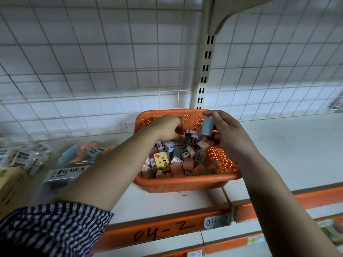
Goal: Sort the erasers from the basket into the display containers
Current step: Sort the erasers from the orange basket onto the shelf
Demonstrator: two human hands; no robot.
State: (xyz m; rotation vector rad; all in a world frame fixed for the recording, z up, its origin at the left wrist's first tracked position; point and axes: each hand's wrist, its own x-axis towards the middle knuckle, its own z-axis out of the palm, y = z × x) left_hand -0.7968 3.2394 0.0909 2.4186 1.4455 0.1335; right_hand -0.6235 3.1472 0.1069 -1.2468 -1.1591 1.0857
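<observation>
Two hands: both work over the orange perforated plastic basket (185,184), which stands on the white metal shelf (287,145).
Right hand (230,136): at the basket's 1 o'clock. Thumb and fingers grasp a pale blue-grey rectangular eraser (207,127), held upright above the pile, judged so that its face can be read for sorting.
Left hand (166,129): at the basket's 11 o'clock, fingers curled down into the pile. Whether they pinch anything cannot be told.
Basket contents: a loose heap of small sleeved erasers (185,158) in brown, grey and white, with one yellow-sleeved block eraser (163,162) at 7 o'clock. The basket is well filled, so sorting is judged far from done.
Display containers: a clear plastic display container (61,161) at the basket's 9 o'clock holds blue and orange erasers (74,153). A second clear container (33,160) further along at 9 o'clock holds barcoded packs, blurred.
Placement: the basket sits near the containers, judged to keep each transfer short.
Label: a grey printed label strip (65,173) lies in front of the first container.
</observation>
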